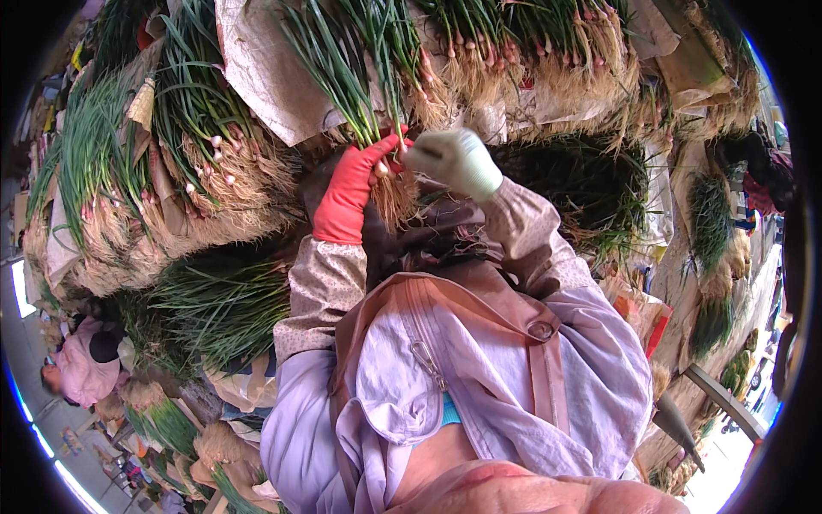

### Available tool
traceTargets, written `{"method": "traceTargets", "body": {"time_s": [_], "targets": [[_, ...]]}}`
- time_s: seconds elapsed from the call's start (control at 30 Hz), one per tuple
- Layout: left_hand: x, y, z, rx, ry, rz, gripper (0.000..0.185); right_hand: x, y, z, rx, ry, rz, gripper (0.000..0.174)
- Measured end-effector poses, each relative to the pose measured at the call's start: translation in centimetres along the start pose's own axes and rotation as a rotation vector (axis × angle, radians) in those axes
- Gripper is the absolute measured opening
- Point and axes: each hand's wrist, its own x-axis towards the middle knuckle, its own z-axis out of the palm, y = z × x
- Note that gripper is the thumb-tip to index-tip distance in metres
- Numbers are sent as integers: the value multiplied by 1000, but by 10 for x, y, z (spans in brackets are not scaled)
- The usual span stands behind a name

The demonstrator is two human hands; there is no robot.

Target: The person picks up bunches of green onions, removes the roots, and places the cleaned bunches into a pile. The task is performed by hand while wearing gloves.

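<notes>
My left hand point(350, 189), in a red rubber glove, is closed around a small bunch of green garlic plants point(363, 106). Their long leaves point away from me, and a white bulb and shaggy tan roots point(393, 196) hang below the grip. My right hand point(453, 160) wears a pale, light-green knit glove and is blurred. Its bent fingers meet the bunch at one stem beside the left fingertips; whether they pinch it is not plain. Under both hands lies a brown apron point(443, 218) with bits of root and leaf on it.
Rooted garlic bunches point(565, 58) line the far side on pale sheeting point(257, 70). More bunches point(218, 160) are piled at left. Leafy greens point(225, 305) lie by my left elbow, a dark leaf heap point(578, 186) at right. Another person point(87, 363) is at far left.
</notes>
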Motion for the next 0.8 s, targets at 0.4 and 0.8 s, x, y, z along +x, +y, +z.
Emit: {"method": "traceTargets", "body": {"time_s": [0.4,0.8], "targets": [[-42,-9,23,-115,197,-1,26,37,17,44,1125,77,235,20],[-51,-14,23,-279,116,64,36,41,18,55,1278,60,257,15]]}}
